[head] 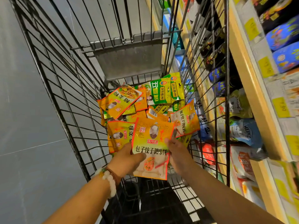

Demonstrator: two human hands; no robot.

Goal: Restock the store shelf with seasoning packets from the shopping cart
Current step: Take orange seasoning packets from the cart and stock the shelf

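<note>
Orange packets [123,101] roughly eight; green packets [157,92] three.

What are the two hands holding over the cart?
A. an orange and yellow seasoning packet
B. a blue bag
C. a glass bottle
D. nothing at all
A: the left hand and the right hand both grip one orange and yellow seasoning packet above the pile of packets in the shopping cart.
</note>
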